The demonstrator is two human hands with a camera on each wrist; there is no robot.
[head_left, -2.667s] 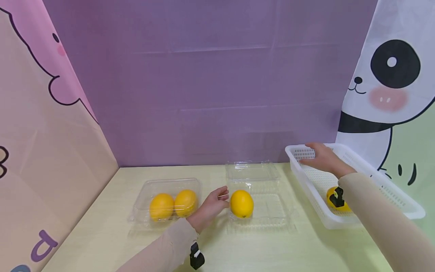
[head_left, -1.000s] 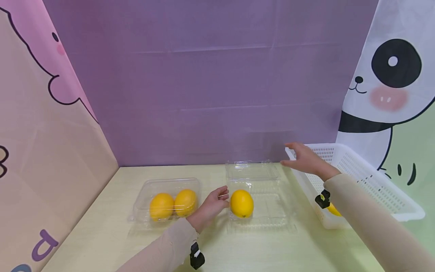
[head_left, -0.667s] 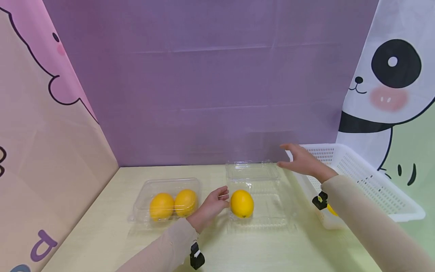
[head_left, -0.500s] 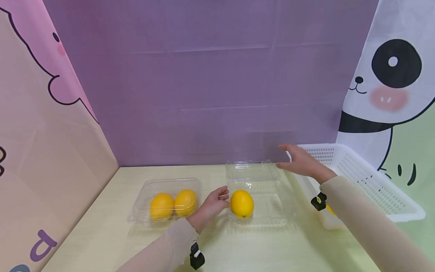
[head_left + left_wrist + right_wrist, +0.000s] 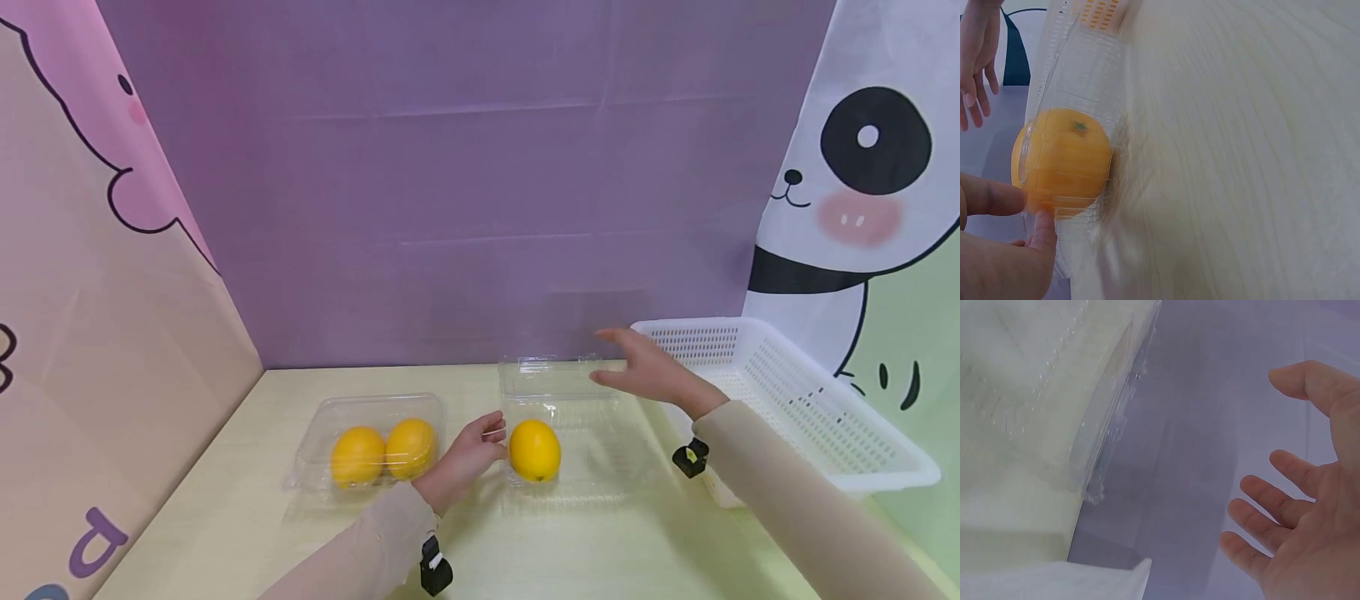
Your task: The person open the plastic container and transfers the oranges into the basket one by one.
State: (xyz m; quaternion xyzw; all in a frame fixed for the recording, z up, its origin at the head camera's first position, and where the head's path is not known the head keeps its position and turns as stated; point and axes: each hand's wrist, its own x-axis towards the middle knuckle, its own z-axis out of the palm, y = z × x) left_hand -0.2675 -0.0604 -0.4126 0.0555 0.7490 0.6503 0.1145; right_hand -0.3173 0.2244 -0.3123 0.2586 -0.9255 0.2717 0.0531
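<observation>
My left hand (image 5: 467, 457) pinches the near-left rim of an open clear plastic clamshell container (image 5: 600, 467), whose lid is folded back toward the wall. One orange (image 5: 535, 451) sits in its left part, right beside the fingertips; in the left wrist view this orange (image 5: 1072, 156) shows its green stem mark through the clear wall. My right hand (image 5: 648, 371) is held in the air over the container's back right corner, left of the white basket (image 5: 892, 467). Its fingers and thumb (image 5: 1300, 381) are spread, with nothing between them.
A closed clear clamshell (image 5: 382, 404) holding two oranges (image 5: 357, 457) stands to the left on the pale wooden table (image 5: 225, 517). Orange colour shows through the basket's slots (image 5: 1100, 14) in the left wrist view. A purple backdrop (image 5: 450, 208) rises behind.
The right hand has moved left and slightly down, out from above the basket to over the open container's back corner. The left hand and the orange beside it have stayed put.
</observation>
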